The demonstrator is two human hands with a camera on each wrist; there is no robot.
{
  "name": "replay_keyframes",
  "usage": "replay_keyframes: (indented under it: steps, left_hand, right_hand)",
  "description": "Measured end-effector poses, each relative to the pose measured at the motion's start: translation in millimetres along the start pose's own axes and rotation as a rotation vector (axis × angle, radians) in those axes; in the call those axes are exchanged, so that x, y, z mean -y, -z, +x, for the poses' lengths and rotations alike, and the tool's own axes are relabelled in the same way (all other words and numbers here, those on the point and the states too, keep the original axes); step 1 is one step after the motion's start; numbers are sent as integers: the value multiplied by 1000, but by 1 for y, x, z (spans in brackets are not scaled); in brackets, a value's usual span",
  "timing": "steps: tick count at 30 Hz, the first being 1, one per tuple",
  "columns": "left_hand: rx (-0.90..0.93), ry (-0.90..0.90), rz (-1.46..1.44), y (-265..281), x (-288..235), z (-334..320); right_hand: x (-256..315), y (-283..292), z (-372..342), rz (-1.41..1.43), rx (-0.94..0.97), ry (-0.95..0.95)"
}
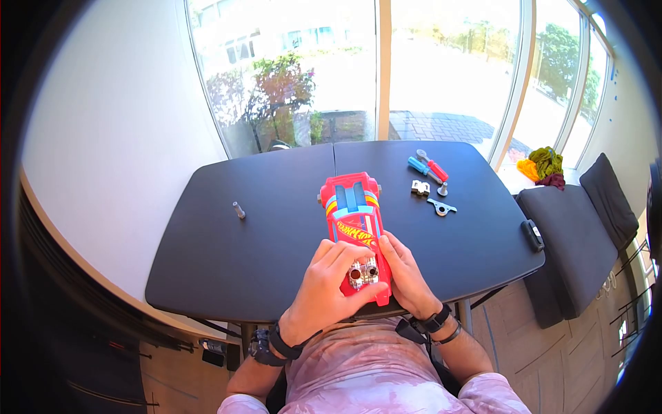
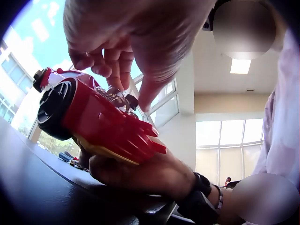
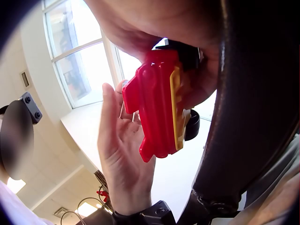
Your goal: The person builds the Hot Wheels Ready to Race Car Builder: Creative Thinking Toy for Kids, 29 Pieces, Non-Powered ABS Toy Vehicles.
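Note:
A red toy car (image 1: 350, 207) with a blue windshield, yellow stripes and "Hot Wheels" lettering is held up in front of the body, over the near part of the table. My right hand (image 1: 410, 279) grips its right side; in the left wrist view that hand's fingers (image 2: 112, 171) lie under the body. The left hand (image 1: 329, 279) reaches over the near end, thumb and fingers pinching a chrome engine piece (image 1: 363, 273) with two round openings. From the right wrist, the car's red underside (image 3: 157, 103) faces the camera with the left hand (image 3: 124, 154) behind it.
On the dark table (image 1: 276, 179), to the right, lie a blue-handled tool (image 1: 422, 168), a red-handled tool (image 1: 436, 170), a chrome-white part (image 1: 420, 188), a grey bolt (image 1: 443, 189) and a grey bracket (image 1: 442, 207). Another grey bolt (image 1: 238, 210) stands at left. A black object (image 1: 532, 235) sits at the right edge.

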State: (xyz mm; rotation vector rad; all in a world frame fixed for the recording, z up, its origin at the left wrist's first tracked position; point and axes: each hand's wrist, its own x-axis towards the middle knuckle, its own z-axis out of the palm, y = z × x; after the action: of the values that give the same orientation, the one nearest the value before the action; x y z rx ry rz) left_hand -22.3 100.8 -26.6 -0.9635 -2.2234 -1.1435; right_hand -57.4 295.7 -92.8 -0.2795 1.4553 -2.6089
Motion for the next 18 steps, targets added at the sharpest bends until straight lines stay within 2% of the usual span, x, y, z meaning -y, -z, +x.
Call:
replay_keyframes:
  steps: [2,5,8,11,13,15,18]
  left_hand:
    - [6,67,-78,-6,12,-6]
    - [-30,18,-157,-6,6,-6]
    - [-111,13,-115,-4,2,-2]
    - [-12,97,-175,-11,17,-9]
    - [8,-46,-41,-7,19,-7]
    - [-8,-86,13,-5,17,-6]
    - [-33,8,-42,-6,12,-6]
  right_hand:
    - [1,1,-1,-10,10,-5]
    - [3,-3,-2,13,-11,-19]
    - [2,-2,-1,2,-8,-7]
    - [2,0,-1,-6,13,-7]
    - [1,-1,-1,13,-5,-4]
    - [1,-2,-2,16,-14,-4]
    - [2,-1,-2,6,-4,-8]
